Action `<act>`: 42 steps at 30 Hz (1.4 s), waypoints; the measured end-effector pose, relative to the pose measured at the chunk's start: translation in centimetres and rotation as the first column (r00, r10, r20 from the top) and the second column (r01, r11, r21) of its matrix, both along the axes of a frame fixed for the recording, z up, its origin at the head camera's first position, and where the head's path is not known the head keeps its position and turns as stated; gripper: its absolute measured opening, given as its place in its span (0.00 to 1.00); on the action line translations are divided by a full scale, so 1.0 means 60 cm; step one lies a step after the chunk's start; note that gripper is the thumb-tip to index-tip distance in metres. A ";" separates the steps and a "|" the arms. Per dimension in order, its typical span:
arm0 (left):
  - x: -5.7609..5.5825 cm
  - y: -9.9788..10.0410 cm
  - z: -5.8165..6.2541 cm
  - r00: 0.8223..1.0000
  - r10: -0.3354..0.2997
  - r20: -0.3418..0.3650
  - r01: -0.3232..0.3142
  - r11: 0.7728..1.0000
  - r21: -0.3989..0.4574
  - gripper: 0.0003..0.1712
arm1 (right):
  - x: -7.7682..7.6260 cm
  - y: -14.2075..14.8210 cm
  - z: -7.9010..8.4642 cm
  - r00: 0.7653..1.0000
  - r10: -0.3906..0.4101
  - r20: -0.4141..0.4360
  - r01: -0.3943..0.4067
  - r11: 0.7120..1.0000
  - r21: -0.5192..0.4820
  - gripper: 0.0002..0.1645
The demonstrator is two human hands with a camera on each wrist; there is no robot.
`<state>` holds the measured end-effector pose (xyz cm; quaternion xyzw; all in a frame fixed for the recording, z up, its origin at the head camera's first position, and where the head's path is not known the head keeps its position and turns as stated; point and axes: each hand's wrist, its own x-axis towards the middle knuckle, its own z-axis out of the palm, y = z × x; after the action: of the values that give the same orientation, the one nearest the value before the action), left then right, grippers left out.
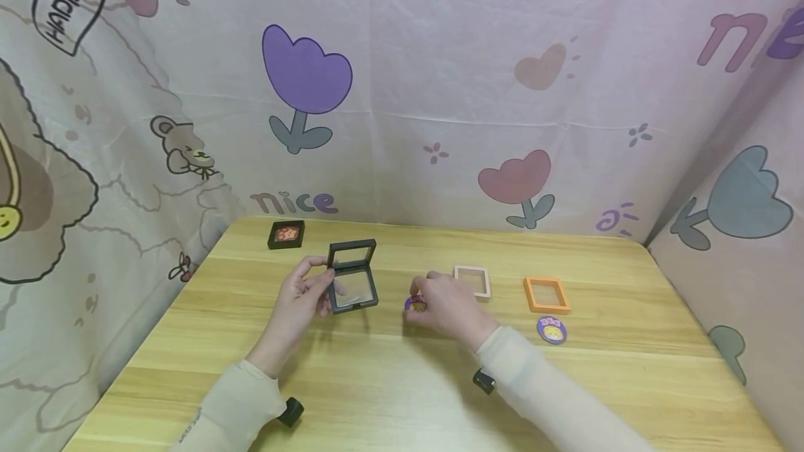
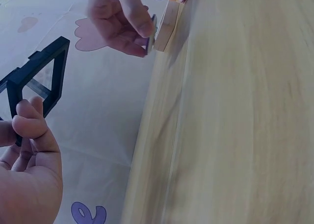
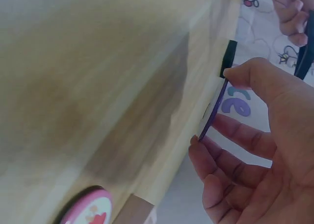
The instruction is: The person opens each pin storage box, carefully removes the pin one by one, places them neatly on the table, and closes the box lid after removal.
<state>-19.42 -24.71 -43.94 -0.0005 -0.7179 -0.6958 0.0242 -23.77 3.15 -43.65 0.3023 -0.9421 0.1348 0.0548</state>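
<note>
In the head view, my left hand (image 1: 300,293) holds a black square display frame (image 1: 354,290) by its left edge, raised over the table. Its two hinged halves stand unfolded, with clear film in them. The left wrist view shows my thumb and fingers pinching one corner of this display frame (image 2: 39,62). To the right, my right hand (image 1: 447,300) pinches a purple round badge (image 1: 415,305) between thumb and fingers. Seen nearly edge-on in the right wrist view, the badge (image 3: 214,110) is held above the tabletop.
A pink square frame (image 1: 483,296) lies just beyond my right hand. Further right are an orange square frame (image 1: 531,296) and another purple round badge (image 1: 552,330). A black frame with a red piece inside (image 1: 287,234) sits at the table's back left. Printed cloth (image 1: 402,54) hangs behind.
</note>
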 end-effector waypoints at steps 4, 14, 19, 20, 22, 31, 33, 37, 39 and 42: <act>0.000 0.002 -0.001 1.000 -0.002 -0.005 0.003 1.000 0.008 0.14 | -0.002 -0.001 -0.009 1.000 -0.003 0.024 0.002 1.000 0.013 0.17; 0.000 0.003 -0.006 1.000 -0.009 -0.017 0.009 1.000 0.011 0.15 | 0.002 -0.007 -0.024 1.000 0.017 0.025 -0.018 0.999 0.041 0.16; 0.000 0.004 -0.008 1.000 -0.007 -0.006 0.007 1.000 0.009 0.15 | 0.005 -0.008 -0.028 0.999 0.031 0.011 -0.032 0.998 0.060 0.14; 0.000 0.004 -0.008 1.000 -0.006 -0.005 0.006 1.000 0.010 0.15 | 0.005 -0.009 -0.028 0.999 0.031 0.009 -0.032 0.997 0.064 0.14; 0.000 0.005 -0.007 1.000 -0.005 -0.005 0.005 1.000 0.009 0.15 | 0.006 -0.010 -0.028 1.000 0.028 0.008 -0.028 0.997 0.072 0.14; 0.001 0.007 -0.009 1.000 -0.014 -0.004 0.014 1.000 -0.002 0.15 | 0.012 -0.014 -0.025 0.998 0.041 -0.046 -0.036 0.994 0.103 0.13; 0.001 0.008 -0.009 1.000 -0.016 -0.005 0.016 1.000 -0.005 0.15 | 0.012 -0.015 -0.026 0.997 0.043 -0.061 -0.036 0.993 0.111 0.13; 0.000 0.008 -0.011 1.000 -0.022 -0.006 0.022 1.000 -0.002 0.15 | 0.012 -0.015 -0.028 0.995 0.047 -0.084 -0.036 0.991 0.129 0.14; 0.000 0.008 -0.012 1.000 -0.025 -0.008 0.025 1.000 -0.001 0.15 | 0.011 -0.015 -0.028 0.995 0.048 -0.089 -0.036 0.990 0.135 0.15; -0.001 0.008 -0.012 1.000 -0.026 -0.008 0.026 1.000 0.001 0.15 | 0.011 -0.014 -0.028 0.995 0.048 -0.085 -0.036 0.990 0.134 0.15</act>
<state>-19.48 -24.24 -44.66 -0.0127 -0.7175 -0.6962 0.0182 -23.12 2.29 -45.34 0.3307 -0.9390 0.0600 0.0731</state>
